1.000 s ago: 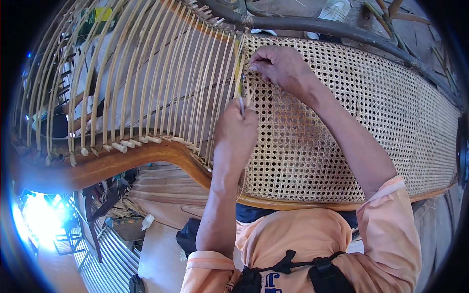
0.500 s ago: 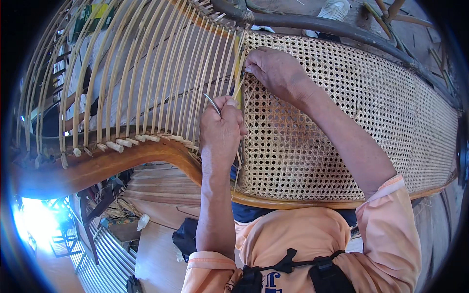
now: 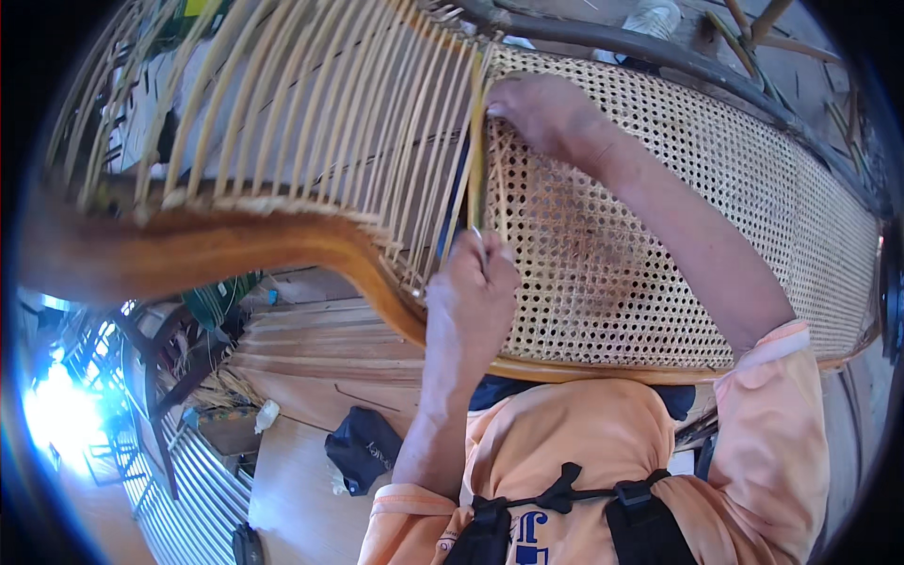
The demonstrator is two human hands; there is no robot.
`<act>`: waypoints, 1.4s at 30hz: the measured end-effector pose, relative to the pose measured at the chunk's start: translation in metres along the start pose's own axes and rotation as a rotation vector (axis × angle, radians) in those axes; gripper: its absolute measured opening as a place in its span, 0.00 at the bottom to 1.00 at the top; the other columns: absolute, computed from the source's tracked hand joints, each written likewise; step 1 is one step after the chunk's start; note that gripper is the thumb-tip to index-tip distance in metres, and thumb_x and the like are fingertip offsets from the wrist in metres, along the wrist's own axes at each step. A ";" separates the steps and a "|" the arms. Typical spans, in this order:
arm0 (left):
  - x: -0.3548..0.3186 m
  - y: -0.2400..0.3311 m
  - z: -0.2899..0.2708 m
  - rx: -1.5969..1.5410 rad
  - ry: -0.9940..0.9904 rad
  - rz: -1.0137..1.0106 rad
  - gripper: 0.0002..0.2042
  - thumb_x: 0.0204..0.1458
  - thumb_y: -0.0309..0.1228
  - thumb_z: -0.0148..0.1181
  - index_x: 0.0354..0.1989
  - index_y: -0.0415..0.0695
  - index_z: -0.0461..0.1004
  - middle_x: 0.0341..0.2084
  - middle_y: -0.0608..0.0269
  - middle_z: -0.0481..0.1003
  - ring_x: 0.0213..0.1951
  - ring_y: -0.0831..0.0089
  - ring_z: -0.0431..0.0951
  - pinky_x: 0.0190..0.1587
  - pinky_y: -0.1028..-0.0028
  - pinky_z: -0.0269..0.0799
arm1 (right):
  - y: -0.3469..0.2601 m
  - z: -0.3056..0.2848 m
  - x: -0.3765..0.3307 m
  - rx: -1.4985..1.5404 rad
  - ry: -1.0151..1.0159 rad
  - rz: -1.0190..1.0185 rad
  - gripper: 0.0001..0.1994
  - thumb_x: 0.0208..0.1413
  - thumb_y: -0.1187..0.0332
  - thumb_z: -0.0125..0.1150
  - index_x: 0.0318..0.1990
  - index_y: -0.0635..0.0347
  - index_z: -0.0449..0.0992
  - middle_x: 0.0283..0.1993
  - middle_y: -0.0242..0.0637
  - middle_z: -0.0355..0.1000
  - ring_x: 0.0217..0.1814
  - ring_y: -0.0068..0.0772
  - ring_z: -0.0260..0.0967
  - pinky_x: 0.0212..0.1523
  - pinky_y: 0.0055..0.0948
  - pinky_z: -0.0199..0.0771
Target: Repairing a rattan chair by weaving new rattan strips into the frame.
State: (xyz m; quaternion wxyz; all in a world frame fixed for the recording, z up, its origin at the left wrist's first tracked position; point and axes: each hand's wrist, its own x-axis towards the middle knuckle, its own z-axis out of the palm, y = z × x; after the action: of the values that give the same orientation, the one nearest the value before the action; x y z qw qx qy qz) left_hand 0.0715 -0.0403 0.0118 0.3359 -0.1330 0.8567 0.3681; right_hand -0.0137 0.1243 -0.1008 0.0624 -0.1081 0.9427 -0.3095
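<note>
My left hand (image 3: 471, 297) is closed in a fist around a slim metal tool (image 3: 481, 249), whose bright tip pokes out above the fingers. It is at the left edge of the woven cane panel (image 3: 650, 235), beside a yellowish rail (image 3: 477, 141). A pale cane strand (image 3: 500, 184) runs along that edge between my two hands. At the panel's far left corner my right hand (image 3: 541, 111) has its fingers pinched together against the rail. What those fingertips grip is hidden.
Left of the rail, a row of thin rattan rods (image 3: 311, 104) spans a curved brown frame (image 3: 217, 247). A dark pole (image 3: 603, 38) passes behind the panel. A black bag (image 3: 363, 450) lies on the floor at lower left, near a small white bottle (image 3: 267, 415).
My left hand has come toward me and slightly right, down along the panel's edge. The right hand stays at the far corner. The whole view has shifted a little.
</note>
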 end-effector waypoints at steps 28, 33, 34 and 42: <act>-0.039 -0.067 -0.019 -0.172 -0.057 0.071 0.06 0.57 0.27 0.48 0.37 0.37 0.67 0.19 0.68 0.70 0.19 0.87 0.64 0.21 0.85 0.61 | -0.017 -0.003 -0.010 -0.048 0.041 -0.006 0.09 0.51 0.80 0.46 0.40 0.65 0.68 0.36 0.44 0.68 0.36 0.41 0.72 0.34 0.32 0.77; -0.041 -0.072 -0.010 -0.170 0.012 0.085 0.08 0.57 0.30 0.49 0.36 0.37 0.67 0.17 0.69 0.68 0.16 0.85 0.64 0.19 0.85 0.59 | -0.015 -0.001 -0.007 0.020 0.046 -0.059 0.09 0.53 0.77 0.46 0.42 0.65 0.66 0.39 0.43 0.67 0.38 0.41 0.71 0.40 0.31 0.74; -0.037 -0.074 -0.005 -0.179 -0.021 0.101 0.08 0.57 0.30 0.49 0.36 0.37 0.67 0.17 0.69 0.68 0.16 0.85 0.64 0.19 0.85 0.59 | -0.002 0.009 -0.008 -0.006 0.047 -0.032 0.09 0.53 0.77 0.46 0.42 0.65 0.66 0.39 0.43 0.67 0.38 0.41 0.71 0.40 0.31 0.74; -0.034 -0.071 0.004 0.022 0.124 0.020 0.10 0.55 0.35 0.52 0.27 0.42 0.69 0.13 0.72 0.65 0.16 0.84 0.64 0.18 0.81 0.58 | 0.003 -0.070 -0.196 0.462 0.630 0.473 0.14 0.57 0.72 0.52 0.52 0.56 0.69 0.38 0.32 0.69 0.32 0.17 0.66 0.35 0.19 0.69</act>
State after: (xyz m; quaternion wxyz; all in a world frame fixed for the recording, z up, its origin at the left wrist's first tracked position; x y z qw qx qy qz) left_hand 0.1326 -0.0872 -0.0060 0.2799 -0.1431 0.8812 0.3531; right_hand 0.1623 0.2144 -0.0365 -0.1362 0.2264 0.8208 -0.5065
